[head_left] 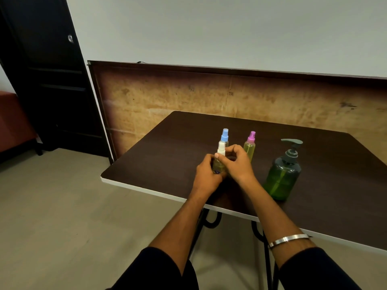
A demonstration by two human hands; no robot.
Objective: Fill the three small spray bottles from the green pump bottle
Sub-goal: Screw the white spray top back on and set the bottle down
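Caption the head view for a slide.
Both hands, left and right, grip the white-capped spray bottle beside the green pump bottle.

— What is the person wearing?
— Dark, near-black sleeves [159, 268], pushed up so both forearms are bare from elbow to wrist.
— Any jewellery?
— A plain silver bangle [289, 239], a flat, smooth metal band, sits on the right forearm just below the sleeve.
— Anything on the left hand [206, 174] or right hand [237, 162]?
— No rings or gloves visible.
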